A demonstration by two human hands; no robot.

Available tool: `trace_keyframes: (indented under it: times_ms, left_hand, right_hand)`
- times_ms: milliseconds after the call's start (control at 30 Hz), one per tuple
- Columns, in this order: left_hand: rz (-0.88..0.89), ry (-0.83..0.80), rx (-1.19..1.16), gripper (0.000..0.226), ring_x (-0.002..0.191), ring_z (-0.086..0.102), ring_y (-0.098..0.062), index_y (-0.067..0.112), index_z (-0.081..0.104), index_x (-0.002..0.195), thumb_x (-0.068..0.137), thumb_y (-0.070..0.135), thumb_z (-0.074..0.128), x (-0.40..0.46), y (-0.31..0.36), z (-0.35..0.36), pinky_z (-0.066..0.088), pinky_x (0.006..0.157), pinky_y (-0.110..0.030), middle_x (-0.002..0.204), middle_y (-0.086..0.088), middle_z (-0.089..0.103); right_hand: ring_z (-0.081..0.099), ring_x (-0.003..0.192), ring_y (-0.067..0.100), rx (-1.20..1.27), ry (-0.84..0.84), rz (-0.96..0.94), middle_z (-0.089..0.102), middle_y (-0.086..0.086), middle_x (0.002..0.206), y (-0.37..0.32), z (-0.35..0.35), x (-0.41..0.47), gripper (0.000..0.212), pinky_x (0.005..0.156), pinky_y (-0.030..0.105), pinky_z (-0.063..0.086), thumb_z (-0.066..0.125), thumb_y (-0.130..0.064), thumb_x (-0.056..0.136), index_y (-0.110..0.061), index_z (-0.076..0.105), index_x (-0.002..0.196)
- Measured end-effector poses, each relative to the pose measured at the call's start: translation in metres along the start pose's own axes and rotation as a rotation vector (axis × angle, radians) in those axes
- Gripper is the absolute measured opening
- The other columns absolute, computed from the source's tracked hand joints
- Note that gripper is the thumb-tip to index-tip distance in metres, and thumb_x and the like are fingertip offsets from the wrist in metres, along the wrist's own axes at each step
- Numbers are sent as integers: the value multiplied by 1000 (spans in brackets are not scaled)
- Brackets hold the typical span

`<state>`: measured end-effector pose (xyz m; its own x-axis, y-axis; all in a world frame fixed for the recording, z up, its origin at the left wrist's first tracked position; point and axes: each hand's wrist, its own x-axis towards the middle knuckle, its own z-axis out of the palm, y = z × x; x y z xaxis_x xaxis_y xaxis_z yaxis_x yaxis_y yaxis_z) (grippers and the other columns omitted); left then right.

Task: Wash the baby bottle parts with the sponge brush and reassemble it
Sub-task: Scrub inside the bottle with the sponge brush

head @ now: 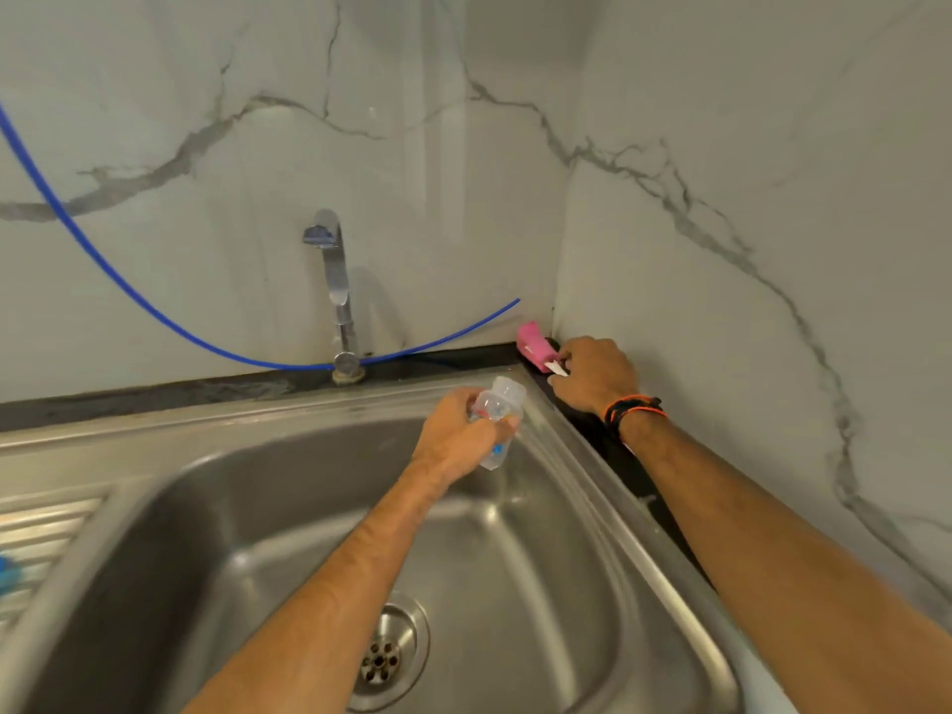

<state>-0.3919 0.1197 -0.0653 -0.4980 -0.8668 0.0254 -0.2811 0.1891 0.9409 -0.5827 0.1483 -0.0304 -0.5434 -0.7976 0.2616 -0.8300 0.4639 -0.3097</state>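
My left hand (458, 435) grips a clear plastic baby bottle (498, 404) with its open mouth pointing up, held over the far right part of the steel sink (309, 507). My right hand (592, 373) is at the back right corner of the counter, its fingers curled round the white handle of the sponge brush. The brush's pink sponge head (536, 347) lies on the dark counter against the wall corner. Most of the handle is hidden under my hand.
A chrome tap (337, 291) stands behind the sink, with a blue hose (154, 306) curving across the marble wall to its base. The drain (384, 657) lies at the basin's bottom. A ribbed drainboard (46, 528) and a blue object (7, 574) are at the left.
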Motion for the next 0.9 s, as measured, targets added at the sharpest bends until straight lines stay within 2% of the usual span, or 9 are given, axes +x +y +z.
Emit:
trace_keyframes:
  times_ms: [133,333,467,567,667,767,833,900]
  left_hand:
    - [-13,61,-11,50,103,62,-18,15,54,124,80,26,76,21,3,18,53,93,-38,116,0,62]
    - [-40,77,-1,51,98,65,-18,16,59,121,77,31,78,41,-4,29,56,89,-43,112,-3,66]
    - [-60,78,-25,50,102,61,-18,17,51,124,82,27,76,39,-6,27,54,92,-41,115,0,60]
    - [-53,82,-58,55,105,61,-18,17,52,129,81,29,77,32,-3,19,53,95,-44,119,0,61]
    - [-51,92,-93,52,104,61,-17,18,55,126,80,28,78,16,-3,0,52,95,-40,117,1,63]
    - [-20,128,-138,37,97,63,-13,21,59,112,81,23,78,-7,-7,-24,53,87,-33,107,4,65]
    - [-14,152,-188,25,89,63,-9,26,60,98,82,20,77,-23,-9,-40,52,78,-29,100,7,65]
    - [-33,178,-262,22,86,64,-11,28,60,94,84,17,76,-42,-10,-57,53,76,-32,97,6,67]
  right_hand:
    - [63,101,35,-51,-19,-3,64,16,115,8,12,18,42,73,35,48,72,-31,82,-9,61,116]
    - [62,105,35,-25,-29,14,62,19,121,11,33,35,40,81,38,50,69,-24,89,-6,58,123]
    - [62,103,37,69,0,50,62,21,119,8,34,35,37,85,41,54,67,-12,87,-4,59,122]
    - [62,102,38,178,25,62,62,21,116,1,25,29,39,82,41,53,66,-9,86,-3,53,122]
    - [60,97,31,336,6,25,61,18,115,-11,9,15,39,75,34,50,62,-7,86,-7,51,123]
    - [57,88,18,493,-16,-50,66,8,111,-31,-6,-6,32,70,23,44,60,-15,88,-16,60,120]
    - [58,92,14,530,-55,-105,65,-3,106,-46,-13,-22,32,78,22,42,63,-27,88,-20,65,120]
    - [62,97,13,558,-99,-127,67,-8,104,-62,-13,-37,31,81,24,43,66,-38,85,-25,68,113]
